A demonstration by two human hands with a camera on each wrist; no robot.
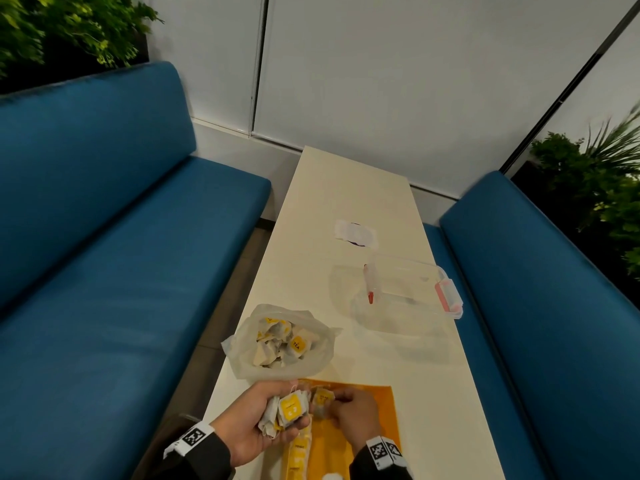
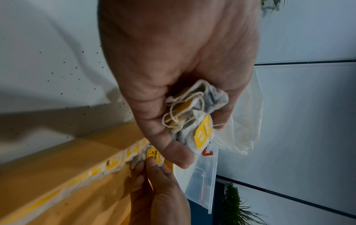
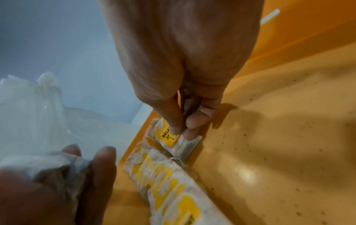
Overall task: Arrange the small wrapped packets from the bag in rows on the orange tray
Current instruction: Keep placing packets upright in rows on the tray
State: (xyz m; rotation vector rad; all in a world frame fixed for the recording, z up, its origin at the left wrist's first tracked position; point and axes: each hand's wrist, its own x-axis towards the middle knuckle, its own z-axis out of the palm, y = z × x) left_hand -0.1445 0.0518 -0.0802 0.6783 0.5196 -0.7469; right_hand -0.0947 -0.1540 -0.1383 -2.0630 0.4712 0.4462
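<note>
The left hand (image 1: 263, 417) is gripping a small bunch of packets (image 1: 285, 410) in its curled fingers, and the right hand (image 1: 349, 415) is pinching one single packet (image 1: 322, 403) between thumb and fingertips, just beside the left hand's bunch. Under both hands the orange tray (image 1: 374, 410) is lying on the table (image 1: 349, 199), and a row of packets (image 1: 298, 452) is running along the tray's left edge, below the left hand. The bag (image 1: 280, 341) with more packets is sitting open just beyond the left hand, touching the tray's far edge. To the right of the right hand the tray floor is offering wide room. Farther beyond, a clear container (image 1: 412, 289) is standing near the table's right edge. The right wrist view is showing that the pinched packet (image 3: 171, 137) is meeting the far end of the row (image 3: 163, 179), which the head view is hiding; the left wrist view is showing the strings tangled in the bunch (image 2: 192, 115).
</note>
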